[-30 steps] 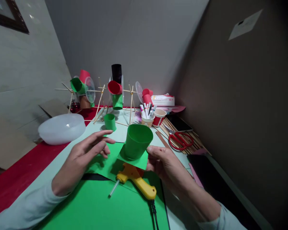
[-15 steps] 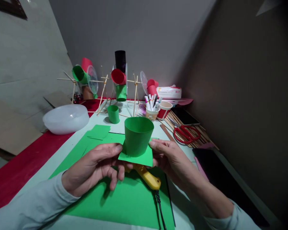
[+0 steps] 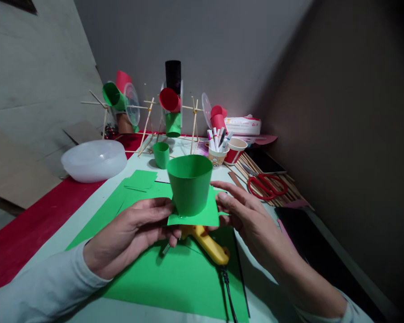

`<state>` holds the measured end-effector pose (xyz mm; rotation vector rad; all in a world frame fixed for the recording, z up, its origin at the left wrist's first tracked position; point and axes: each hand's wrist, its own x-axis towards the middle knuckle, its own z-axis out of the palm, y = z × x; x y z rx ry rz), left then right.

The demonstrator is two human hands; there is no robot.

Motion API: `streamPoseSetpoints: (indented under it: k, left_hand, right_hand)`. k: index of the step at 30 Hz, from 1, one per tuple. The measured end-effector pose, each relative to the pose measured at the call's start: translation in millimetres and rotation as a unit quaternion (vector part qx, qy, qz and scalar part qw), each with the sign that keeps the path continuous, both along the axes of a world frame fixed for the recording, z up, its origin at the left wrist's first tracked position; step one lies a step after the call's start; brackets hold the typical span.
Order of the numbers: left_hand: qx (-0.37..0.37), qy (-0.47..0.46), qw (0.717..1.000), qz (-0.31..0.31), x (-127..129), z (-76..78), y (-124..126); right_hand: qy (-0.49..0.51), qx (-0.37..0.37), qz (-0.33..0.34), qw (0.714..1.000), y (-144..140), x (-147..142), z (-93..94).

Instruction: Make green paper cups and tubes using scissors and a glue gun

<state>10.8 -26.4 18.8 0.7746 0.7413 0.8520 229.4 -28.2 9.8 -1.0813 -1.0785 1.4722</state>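
Two hands: left hand (image 3: 134,233) pinches one green cup (image 3: 189,184); right hand (image 3: 252,220) beside.

Under the cup (image 3: 189,183) lies the glue gun (image 3: 207,243), its cord (image 3: 229,296) running back toward the person. Behind stand a small cup (image 3: 161,154) and a stick frame (image 3: 168,121). Scissors (image 3: 267,186) crowd the right; a bowl (image 3: 94,160) the left. Green sheet (image 3: 175,282) in front lies bare.

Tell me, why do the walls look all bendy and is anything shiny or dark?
In the head view the wide lens tilts and curves the walls, worst near the edges; the right side fades into shadow; the white plastic bowl catches soft glare; the left hand holding the green paper cup looks sharp, and the right hand is hardly blurred.
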Motion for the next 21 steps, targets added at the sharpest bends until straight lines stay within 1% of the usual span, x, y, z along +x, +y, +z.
streamPoseSetpoints:
  k: [2, 3, 4, 5, 6, 9, 11, 12, 13, 14, 16, 20, 21]
  left_hand:
    - [0.007, -0.011, 1.0, 0.025, 0.9, -0.3, 0.4]
    - [0.01, -0.012, 0.999, 0.041, 0.9, -0.5, 0.8]
    - [0.012, -0.011, 0.998, 0.059, 0.4, -0.6, 1.4]
    - [0.009, -0.008, 0.997, 0.082, -0.5, -0.7, 2.2]
    - [0.006, -0.004, 0.994, 0.108, -2.0, -0.8, 3.3]
    - [0.008, 0.015, 0.985, 0.173, -8.1, -1.1, 9.1]
    - [0.022, 0.035, 0.98, 0.196, -12.5, -1.3, 15.1]
    - [0.027, 0.044, 0.977, 0.206, -14.4, -1.3, 18.4]
    - [0.03, 0.051, 0.974, 0.217, -16.2, -1.3, 21.7]
    - [0.032, 0.056, 0.972, 0.226, -17.7, -1.3, 24.9]
    - [0.036, 0.058, 0.969, 0.239, -20.0, -1.1, 30.2]
    - [0.04, 0.056, 0.966, 0.25, -22.5, -1.4, 36.6]
    - [0.04, 0.056, 0.965, 0.252, -22.8, -1.7, 37.6]
  right_hand:
    - [-0.069, 0.044, -0.024, 0.996, 0.7, 4.5, 2.3]
    - [-0.125, 0.077, -0.028, 0.989, 0.3, 6.4, 3.9]
    - [-0.196, 0.112, -0.027, 0.974, -0.7, 7.8, 5.5]
    - [-0.273, 0.149, -0.017, 0.95, -2.4, 8.5, 6.9]
    - [-0.351, 0.181, -0.002, 0.919, -5.0, 8.4, 7.8]
    - [-0.532, 0.236, 0.054, 0.811, -14.8, 4.7, 5.6]
    - [-0.616, 0.256, 0.087, 0.74, -20.2, 1.3, 0.3]
    - [-0.637, 0.262, 0.108, 0.717, -21.8, 0.0, -3.0]
    - [-0.65, 0.265, 0.126, 0.701, -22.6, -1.0, -6.5]
    - [-0.656, 0.267, 0.138, 0.692, -22.7, -1.5, -10.1]
    - [-0.657, 0.275, 0.152, 0.686, -21.4, -1.3, -17.4]
    - [-0.65, 0.324, 0.146, 0.672, -19.1, 2.4, -30.0]
    - [-0.647, 0.332, 0.141, 0.672, -19.3, 3.3, -31.5]
